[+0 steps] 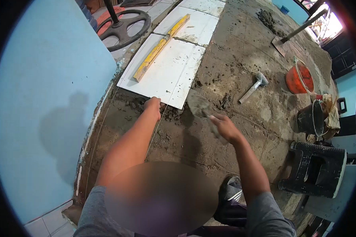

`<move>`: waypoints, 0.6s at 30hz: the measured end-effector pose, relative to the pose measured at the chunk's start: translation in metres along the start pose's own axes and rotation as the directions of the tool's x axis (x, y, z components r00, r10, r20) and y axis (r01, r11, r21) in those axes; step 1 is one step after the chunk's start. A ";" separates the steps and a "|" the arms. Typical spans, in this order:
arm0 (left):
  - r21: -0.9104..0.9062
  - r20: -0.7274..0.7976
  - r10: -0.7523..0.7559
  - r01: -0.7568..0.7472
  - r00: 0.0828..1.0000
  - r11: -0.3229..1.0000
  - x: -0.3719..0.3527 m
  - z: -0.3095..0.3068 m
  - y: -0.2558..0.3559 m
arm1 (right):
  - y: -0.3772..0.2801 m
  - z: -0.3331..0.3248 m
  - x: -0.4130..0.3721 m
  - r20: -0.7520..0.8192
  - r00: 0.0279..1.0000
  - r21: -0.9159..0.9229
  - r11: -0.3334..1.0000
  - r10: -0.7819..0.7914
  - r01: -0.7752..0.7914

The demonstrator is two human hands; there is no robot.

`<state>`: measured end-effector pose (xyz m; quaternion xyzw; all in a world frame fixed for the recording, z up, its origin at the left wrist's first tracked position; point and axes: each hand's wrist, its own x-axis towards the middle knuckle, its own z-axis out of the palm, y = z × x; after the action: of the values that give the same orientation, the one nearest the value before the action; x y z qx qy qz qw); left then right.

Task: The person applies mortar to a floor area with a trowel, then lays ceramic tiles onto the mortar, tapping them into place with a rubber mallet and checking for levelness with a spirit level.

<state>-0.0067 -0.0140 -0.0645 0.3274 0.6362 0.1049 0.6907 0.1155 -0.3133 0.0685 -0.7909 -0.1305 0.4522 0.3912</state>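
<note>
At the near edge of a white tile point(166, 71), my left hand point(153, 106) has its fingers curled at the edge, partly hidden under it. My right hand point(225, 128) is closed around a trowel point(197, 104) whose mortar-covered blade lies beside the tile's near right corner. A yellow level point(162, 47) rests lengthwise on the tiles. Loose mortar point(172, 113) shows under the tile's near edge. A thin string runs from the tile edge toward me.
A mallet point(255, 87) lies on the rough floor at right. Beyond it are an orange bucket point(299, 79), a black bucket point(310, 117), a black stool point(314, 170) and a long-handled tool point(300, 31). A blue wall point(47, 98) and a black wheel point(122, 31) stand at left.
</note>
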 end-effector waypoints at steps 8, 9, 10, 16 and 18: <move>-0.050 -0.006 0.034 -0.034 0.999 0.998 -0.005 0.002 -0.002 | 0.018 0.014 0.015 0.195 0.973 0.011 0.992 0.120 -0.125; -0.028 -0.018 0.033 -0.034 0.999 0.999 -0.003 0.003 -0.001 | 0.016 0.020 0.025 0.204 0.972 0.056 0.990 0.117 -0.131; -0.023 -0.022 0.031 -0.032 0.999 0.999 -0.001 0.003 -0.001 | 0.025 0.022 0.031 0.184 0.979 0.043 0.994 0.088 -0.097; -0.113 -0.009 0.060 -0.060 0.998 0.992 0.007 0.003 -0.008 | 0.024 -0.050 -0.027 0.213 0.954 -0.191 0.967 0.209 -0.169; -0.049 -0.033 -0.008 0.007 0.999 0.999 0.014 0.002 -0.005 | 0.015 -0.050 -0.036 0.266 0.932 -0.242 0.953 0.247 -0.184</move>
<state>-0.0039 -0.0105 -0.0788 0.3063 0.6461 0.1232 0.6882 0.1344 -0.3686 0.0940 -0.7620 -0.1467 0.5881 0.2281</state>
